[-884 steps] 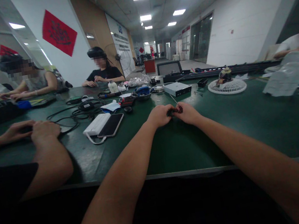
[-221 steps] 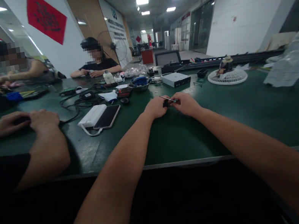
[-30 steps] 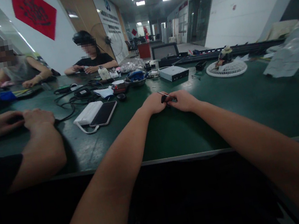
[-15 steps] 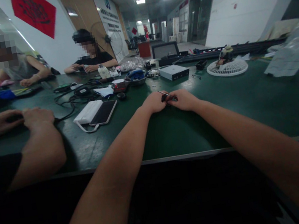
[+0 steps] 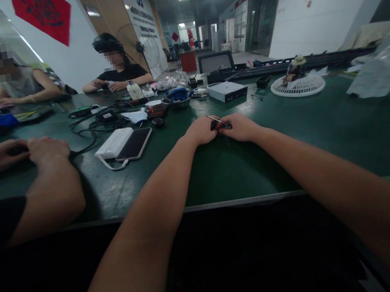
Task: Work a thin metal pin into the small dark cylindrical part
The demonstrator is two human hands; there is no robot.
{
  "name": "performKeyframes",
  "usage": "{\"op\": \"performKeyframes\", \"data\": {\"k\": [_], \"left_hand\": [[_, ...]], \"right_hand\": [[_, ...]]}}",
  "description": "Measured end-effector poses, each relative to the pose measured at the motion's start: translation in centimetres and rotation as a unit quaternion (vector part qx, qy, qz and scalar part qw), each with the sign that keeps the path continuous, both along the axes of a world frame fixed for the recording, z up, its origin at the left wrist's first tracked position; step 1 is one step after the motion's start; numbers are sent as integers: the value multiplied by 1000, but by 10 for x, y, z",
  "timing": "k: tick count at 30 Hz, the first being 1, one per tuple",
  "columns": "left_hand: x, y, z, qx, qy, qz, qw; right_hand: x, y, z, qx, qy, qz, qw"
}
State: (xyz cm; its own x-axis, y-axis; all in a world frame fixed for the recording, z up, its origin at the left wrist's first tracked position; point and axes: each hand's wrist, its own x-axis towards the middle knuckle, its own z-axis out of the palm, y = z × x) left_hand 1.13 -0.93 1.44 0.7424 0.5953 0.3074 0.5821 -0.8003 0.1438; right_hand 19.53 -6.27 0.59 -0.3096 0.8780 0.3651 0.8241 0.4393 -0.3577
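While the left hand point(image 5: 200, 131) and right hand point(image 5: 240, 127) meet above the green desk point(image 5: 200, 175), their fingers are curled closed, grasping a small metal-shafted tool point(image 5: 218, 122) between them, near the desk's middle. A phone point(image 5: 134, 144) lies well to the left, touching a white power bank point(image 5: 113, 143).

No wording can be read: the dark characters on the red wall banner point(image 5: 44, 16) and the lettering on the white wall sign with a blue logo point(image 5: 140, 24) are too blurred.
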Motion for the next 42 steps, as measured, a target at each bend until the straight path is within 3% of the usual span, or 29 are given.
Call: {"op": "performKeyframes", "data": {"k": [24, 42], "left_hand": [[0, 5, -4, -1, -3, -11, 1000], [1, 3, -1, 4, 8, -2, 1000]], "right_hand": [[0, 1, 0, -4, -5, 1, 1000], [-1, 0, 1, 27, -24, -37, 999]]}}
